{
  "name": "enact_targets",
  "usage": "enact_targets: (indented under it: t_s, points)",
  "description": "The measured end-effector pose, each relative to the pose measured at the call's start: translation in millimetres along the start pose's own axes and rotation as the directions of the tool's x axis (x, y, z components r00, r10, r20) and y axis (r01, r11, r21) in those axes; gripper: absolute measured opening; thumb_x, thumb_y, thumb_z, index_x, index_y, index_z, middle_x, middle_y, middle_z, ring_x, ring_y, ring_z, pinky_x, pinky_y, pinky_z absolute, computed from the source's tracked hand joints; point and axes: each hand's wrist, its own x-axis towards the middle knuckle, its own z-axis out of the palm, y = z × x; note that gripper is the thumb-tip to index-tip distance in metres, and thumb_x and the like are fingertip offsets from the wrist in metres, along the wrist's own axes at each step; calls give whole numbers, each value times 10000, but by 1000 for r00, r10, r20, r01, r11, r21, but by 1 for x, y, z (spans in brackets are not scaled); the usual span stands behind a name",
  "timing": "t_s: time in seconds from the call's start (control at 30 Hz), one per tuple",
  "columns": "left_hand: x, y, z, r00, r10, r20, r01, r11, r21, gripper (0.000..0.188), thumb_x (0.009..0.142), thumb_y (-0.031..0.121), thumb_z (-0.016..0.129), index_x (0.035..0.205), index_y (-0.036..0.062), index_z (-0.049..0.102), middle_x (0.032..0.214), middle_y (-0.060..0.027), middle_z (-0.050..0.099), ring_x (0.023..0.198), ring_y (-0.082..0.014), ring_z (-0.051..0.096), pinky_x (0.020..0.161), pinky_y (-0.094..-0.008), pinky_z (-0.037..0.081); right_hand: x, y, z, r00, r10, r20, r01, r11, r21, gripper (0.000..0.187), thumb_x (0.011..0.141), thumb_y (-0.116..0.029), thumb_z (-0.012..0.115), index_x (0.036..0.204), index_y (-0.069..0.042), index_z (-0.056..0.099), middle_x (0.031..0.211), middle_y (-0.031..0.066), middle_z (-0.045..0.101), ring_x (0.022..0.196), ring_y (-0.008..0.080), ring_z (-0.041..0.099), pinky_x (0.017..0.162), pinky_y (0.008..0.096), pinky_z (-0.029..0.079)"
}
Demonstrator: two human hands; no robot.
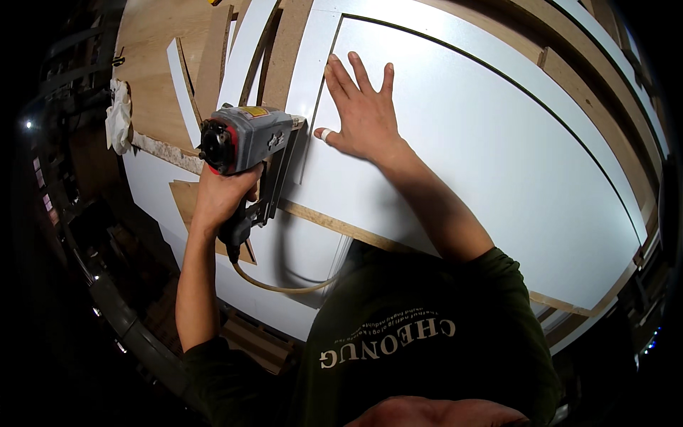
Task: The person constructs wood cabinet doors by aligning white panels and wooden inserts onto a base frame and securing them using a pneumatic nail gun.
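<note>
My left hand is wrapped round the handle of a grey and black pneumatic nail gun. The tool's nose is over the white border strip at the left end of a large white panel; whether it touches cannot be told. A thin dark gap runs between that strip and the panel's inner field. With fingers spread, my right hand lies flat on the panel beside the gap, and a white band circles its thumb. From the tool's base a pale air hose curves toward my body.
Narrow white and brown board strips lie on the wooden bench top at far left. A crumpled white cloth or bag hangs at the bench edge. Long brown boards border the panel on the far right. Another white panel lies below.
</note>
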Motion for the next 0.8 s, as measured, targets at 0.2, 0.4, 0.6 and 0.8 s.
enact_targets:
  t_s: [0.2, 0.4, 0.6, 0.8]
  points:
    - [-3, 6, 2, 1000, 2, -1, -2, 999, 47, 126, 780, 116, 642, 842, 14, 602, 575, -23, 556, 488, -107, 544, 472, -282, 446, -1, -3, -3, 1000, 12, 0, -12, 996, -90, 920, 770, -603, 592, 1469, -99, 270, 1548, 53, 195, 1442, 267, 96, 1091, 674, 55]
    - [-8, -7, 0, 999, -25, -20, 27, 996, 88, 159, 766, 112, 659, 881, 11, 614, 620, -32, 578, 526, -113, 566, 489, -286, 473, 0, -1, -1, 1000, -2, -25, 2, 1000, -2, 974, 733, -547, 631, 1486, -90, 215, 1563, 53, 166, 1450, 276, 81, 1092, 670, 9]
    - [-44, -48, -5, 991, -128, -31, 129, 990, 56, 232, 757, 85, 658, 969, 0, 619, 743, -41, 619, 584, -126, 593, 532, -303, 502, -1, -3, -3, 1000, 15, -1, -15, 999, -49, 944, 751, -556, 611, 1483, -97, 231, 1560, 45, 172, 1448, 267, 92, 1099, 662, 16]
    - [-65, -62, 1, 983, -175, -62, 175, 984, -2, 229, 748, 65, 662, 962, 1, 612, 742, -43, 623, 575, -127, 600, 515, -292, 500, 0, -2, -2, 1000, 18, 13, -17, 999, -47, 959, 748, -546, 608, 1493, -103, 198, 1570, 38, 146, 1452, 267, 79, 1099, 666, 8]
